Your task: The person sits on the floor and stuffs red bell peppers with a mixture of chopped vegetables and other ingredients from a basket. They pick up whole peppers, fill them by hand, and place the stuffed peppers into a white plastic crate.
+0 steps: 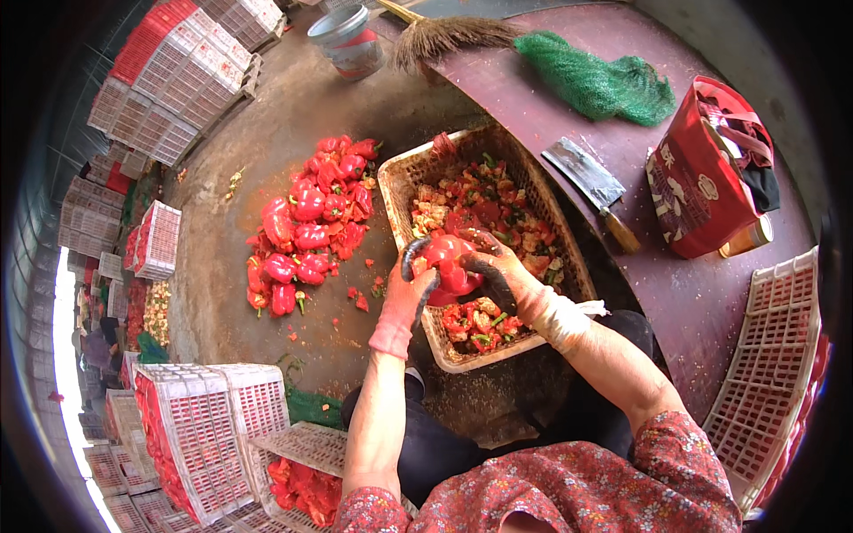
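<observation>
Both my gloved hands grip a red bell pepper (pixel 448 256) from its two sides. My left hand (pixel 405 290) wears an orange glove with dark fingertips and holds the pepper's left side. My right hand (pixel 503 270), gloved with a white wrap at the wrist, has its fingers over the right side. Under the pepper is a plastic crate (pixel 460 363) with pepper cores, seeds, green stems and red scraps (pixel 490 193). A heap of red bell peppers (pixel 310 203) lies on the floor left of the crate; some look torn or crushed.
Right of the crate, a low board (pixel 673 280) bears a cleaver (pixel 586 173), a red bag (pixel 700 176) and green netting (pixel 593 80). A straw broom (pixel 446 36) and a bucket (pixel 348 43) stand beyond. White crates (pixel 220 426) of red peppers are stacked at the lower left; another crate (pixel 766 373) is at the right.
</observation>
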A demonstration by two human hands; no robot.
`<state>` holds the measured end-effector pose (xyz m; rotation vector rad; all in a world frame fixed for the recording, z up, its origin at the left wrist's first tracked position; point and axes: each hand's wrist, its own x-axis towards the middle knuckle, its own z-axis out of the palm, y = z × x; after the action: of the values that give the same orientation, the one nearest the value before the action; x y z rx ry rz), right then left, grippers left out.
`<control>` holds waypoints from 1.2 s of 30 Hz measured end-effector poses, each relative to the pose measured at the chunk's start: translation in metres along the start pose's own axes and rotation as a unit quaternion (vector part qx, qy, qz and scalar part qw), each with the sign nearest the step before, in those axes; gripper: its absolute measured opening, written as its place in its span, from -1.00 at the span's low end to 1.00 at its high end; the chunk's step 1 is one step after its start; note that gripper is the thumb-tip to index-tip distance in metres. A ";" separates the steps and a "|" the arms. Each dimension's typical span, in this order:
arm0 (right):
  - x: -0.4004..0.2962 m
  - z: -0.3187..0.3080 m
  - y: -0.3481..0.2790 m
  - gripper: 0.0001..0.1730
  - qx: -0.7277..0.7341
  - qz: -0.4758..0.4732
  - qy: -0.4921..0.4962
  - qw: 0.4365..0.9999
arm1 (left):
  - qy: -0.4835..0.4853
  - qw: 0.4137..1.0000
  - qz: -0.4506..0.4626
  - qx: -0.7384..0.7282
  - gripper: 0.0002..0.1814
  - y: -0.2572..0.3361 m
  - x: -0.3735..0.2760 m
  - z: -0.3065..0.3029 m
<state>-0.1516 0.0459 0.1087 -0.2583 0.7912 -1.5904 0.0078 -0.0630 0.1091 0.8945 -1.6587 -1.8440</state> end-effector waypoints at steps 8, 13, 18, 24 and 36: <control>0.017 -0.019 0.005 -0.47 -0.146 -0.023 0.098 0.984 | 0.150 0.980 0.023 0.130 -0.53 -0.014 0.008 0.023; 0.009 0.013 -0.003 -0.44 -0.397 -0.093 0.055 0.912 | 0.226 0.813 0.090 0.529 -0.28 0.000 0.001 0.030; 0.025 -0.019 0.026 -0.42 -0.452 -0.061 0.080 0.886 | 0.147 0.769 0.162 0.600 -0.11 -0.003 -0.007 0.040; 0.020 -0.036 0.044 -0.55 -0.378 -0.051 0.009 0.924 | 0.081 0.747 0.208 0.627 -0.17 -0.008 -0.020 0.044; 0.013 -0.016 0.026 -0.50 -0.631 -0.083 0.126 0.761 | 0.139 0.826 0.129 0.531 -0.23 -0.011 -0.013 0.041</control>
<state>-0.1432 0.0393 0.0777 -1.1158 2.0383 -0.9955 -0.0139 -0.0247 0.1017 1.1704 -2.4281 -0.4405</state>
